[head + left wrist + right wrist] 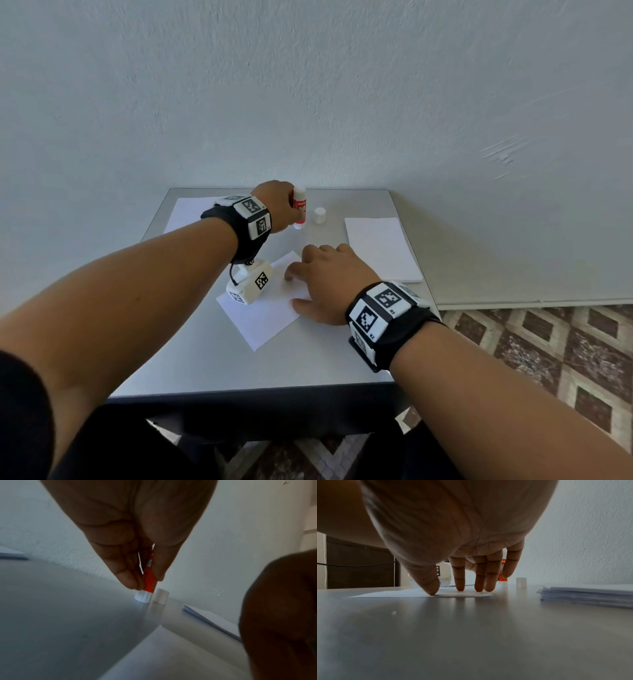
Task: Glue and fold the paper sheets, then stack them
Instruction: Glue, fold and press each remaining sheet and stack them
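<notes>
Working sheet (263, 313) is lying flat near the middle of the table (212, 366), turned at an angle to the table edges. Right hand (329, 282) is resting on its right part, fingers (460, 577) straight and spread, thumb and three fingertips pressing the paper down; nothing is gripped.

Glue stick (299, 207) is standing upright on its white base near the far edge. Left hand (278, 205) is closing around its red barrel, thumb and fingertips pinching it on opposite sides. The base appears to be touching the table in the left wrist view. Cap (319, 216) is off, standing just beside the stick to its right.

Stack of paper (382, 248) is sitting at the right edge, apart from the working sheet. Another sheet (186, 212) is lying at the far left, partly behind the left forearm.

Judgement: step in hand is fetching the glue. To do it well:
- lift the stick straight up so the cap is not getting knocked;
- keep the right fingertips pinning the sheet while the glue is drawn across, otherwise the paper is likely to drag or wrinkle;
- keep the pinning fingers off the strip to be glued.
</notes>
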